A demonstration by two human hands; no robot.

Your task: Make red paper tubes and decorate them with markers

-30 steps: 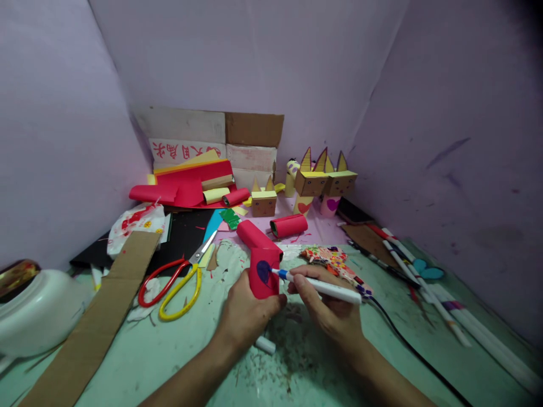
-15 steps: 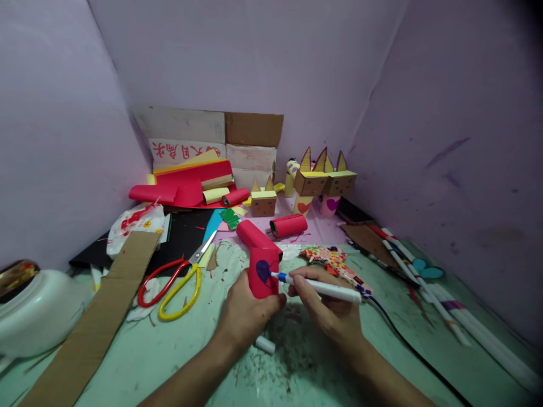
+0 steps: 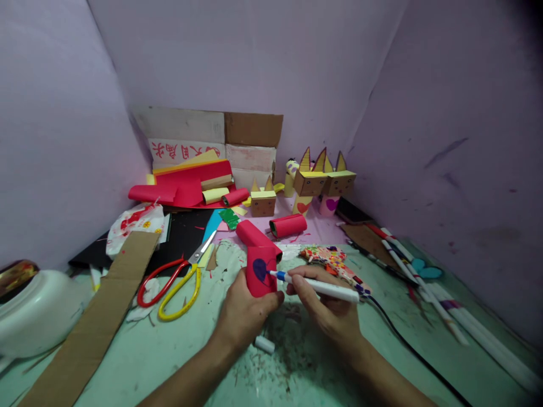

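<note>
The left hand (image 3: 244, 311) is wrapped around the low part of a red paper tube (image 3: 262, 287), holding it up over the green table (image 3: 203, 367), right in the middle in front of the person. The right hand (image 3: 328, 311) pinches a white pen (image 3: 335, 291) with a blue end, and its tip seems to touch the paper. The step in hand looks like colouring a heart (image 3: 259, 270): its left side is dark purple, but the right side looks mostly like a thin line with red inside. I think the next stroke needs a still tube and a light push, so the ink stays inside the line and the round wall does not dent. The tube is smooth and curvy, and the pen is long, slim and shiny like plastic. Just behind, another red roll (image 3: 254, 234) lies on its side. The scissors (image 3: 194, 260) have hard metal blades and big loopy handles, and the brown cardboard strip (image 3: 102, 311) is flat and stiff, with creases across it
</note>
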